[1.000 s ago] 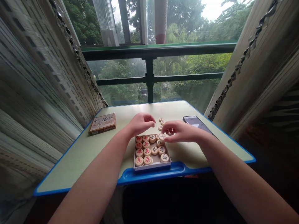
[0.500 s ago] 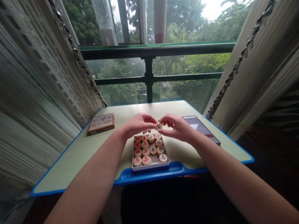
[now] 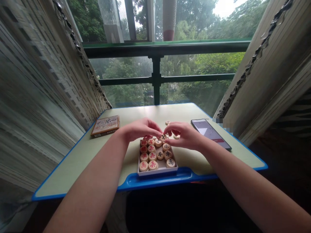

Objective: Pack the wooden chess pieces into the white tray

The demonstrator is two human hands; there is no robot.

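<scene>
Between the fingertips of both hands is a round wooden Chinese chess piece (image 3: 163, 137) with a black mark, held over the far edge of a shallow white box tray (image 3: 157, 173). My left hand (image 3: 143, 128) pinches it from the left, and my right hand (image 3: 181, 134) closes on it from the right. In the tray, red-marked pieces (image 3: 152, 156) fill the left columns and black-marked pieces (image 3: 167, 154) stand on the right. Gaps show the tray's bottom in the third column. My fingers partly cover the far row.
Beyond my right hand lie a loose piece (image 3: 167, 122) and another one (image 3: 177, 136). A phone (image 3: 211, 133) rests at the right, and a printed box lid (image 3: 106, 125) at the left. The table's blue edge (image 3: 155, 181) has a groove below the tray.
Both hands have brought the held piece nearer, from beyond the tray to above its far row. Loose pieces behind my right hand now show more. The view has shifted slightly.
</scene>
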